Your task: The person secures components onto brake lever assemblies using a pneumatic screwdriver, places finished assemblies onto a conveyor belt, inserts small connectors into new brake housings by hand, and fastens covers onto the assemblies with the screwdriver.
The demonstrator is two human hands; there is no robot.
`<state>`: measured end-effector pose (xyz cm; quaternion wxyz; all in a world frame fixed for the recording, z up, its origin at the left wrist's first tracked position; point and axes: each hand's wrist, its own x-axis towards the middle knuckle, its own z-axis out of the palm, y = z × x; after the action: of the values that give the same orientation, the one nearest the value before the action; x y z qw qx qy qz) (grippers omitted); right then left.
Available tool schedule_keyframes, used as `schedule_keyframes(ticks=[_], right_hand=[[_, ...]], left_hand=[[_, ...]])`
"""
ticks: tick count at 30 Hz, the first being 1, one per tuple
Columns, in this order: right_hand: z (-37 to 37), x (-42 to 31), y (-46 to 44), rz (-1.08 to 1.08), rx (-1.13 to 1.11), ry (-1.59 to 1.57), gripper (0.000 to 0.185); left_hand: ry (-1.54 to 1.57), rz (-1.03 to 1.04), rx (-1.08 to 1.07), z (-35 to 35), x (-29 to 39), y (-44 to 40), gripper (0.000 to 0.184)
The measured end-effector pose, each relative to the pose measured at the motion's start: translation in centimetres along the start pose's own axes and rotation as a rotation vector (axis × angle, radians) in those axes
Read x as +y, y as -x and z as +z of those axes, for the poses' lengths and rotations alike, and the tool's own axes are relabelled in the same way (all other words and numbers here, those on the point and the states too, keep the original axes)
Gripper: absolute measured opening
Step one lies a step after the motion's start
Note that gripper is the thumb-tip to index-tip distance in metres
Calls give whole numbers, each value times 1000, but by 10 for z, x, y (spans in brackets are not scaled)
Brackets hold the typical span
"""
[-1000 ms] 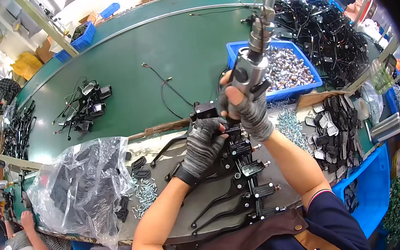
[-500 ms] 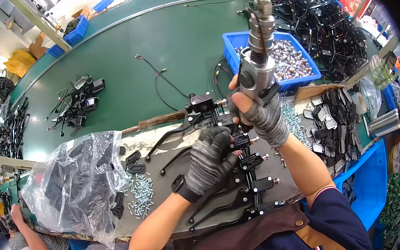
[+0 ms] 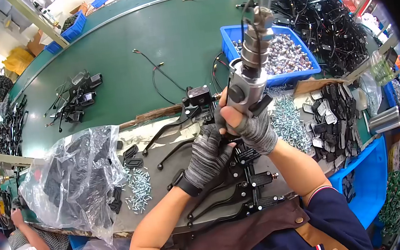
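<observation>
My right hand (image 3: 254,130), in a grey fingerless glove, is wrapped round a silver power screwdriver (image 3: 248,88) hanging from above. Its lower end is hidden by my hands over a row of black brake lever assemblies (image 3: 244,190). My left hand (image 3: 205,159), gloved the same way, is closed with its fingertips against the row, just left of the tool; what they pinch is hidden. The top brake lever (image 3: 170,127) points left, beyond my left hand. Below my hands, more assemblies lie side by side with their levers to the left.
Loose screws (image 3: 139,189) lie left, more screws (image 3: 288,123) right. Black rectangular parts (image 3: 328,123) are piled beyond. A blue bin (image 3: 317,71) holds small metal fittings. A plastic bag (image 3: 73,179) covers the left side. Cables (image 3: 155,70) lie on the green table. Other people work at left.
My right hand and the screwdriver have shifted left and slightly down, closer to my left hand. My left hand has moved only a little, staying at the row.
</observation>
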<state>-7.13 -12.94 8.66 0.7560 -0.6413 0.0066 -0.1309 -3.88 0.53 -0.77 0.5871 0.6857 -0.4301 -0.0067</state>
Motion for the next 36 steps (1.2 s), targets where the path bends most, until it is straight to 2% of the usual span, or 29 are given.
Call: schedule_keyframes(ticks=[1,4,8,9,12,15,21,24,28,29,32,36], right_hand=[[1,-2,1,1,-2,1,46],[1,-13,5,55,29,-142,30],[-22,-20,28,-58,94,29,32],[-23,-19,33,-50,95,35,32],[-27,-12,43,-58,150,48,47],[-30,-9,45,-21,139,57,49],[-11,-21,55,6,56,-87,52],[-11,-2,60,75,14,-13,37],[-15,-11,66,83,-79,-56,36],[-17,-15,71,94,-73,-50,36],[-29,-28,95,92,-21,-40,39],[-48,-15,117,96,30,46,41]], left_hand=[[1,0,2,0,0,0,31],[-61,97,49,-4,8,-8,35],[-220,233,25,-10,35,-1,35],[-213,227,28,-6,36,4,35],[-150,15,-211,5,43,21,33],[-101,-5,-170,10,40,27,33],[-52,-7,-101,15,34,30,32],[-158,40,-109,13,36,28,31],[-168,4,-125,9,43,26,33],[-156,-3,-127,9,48,27,33],[-189,199,-169,3,70,34,37],[-125,141,-249,26,56,61,37]])
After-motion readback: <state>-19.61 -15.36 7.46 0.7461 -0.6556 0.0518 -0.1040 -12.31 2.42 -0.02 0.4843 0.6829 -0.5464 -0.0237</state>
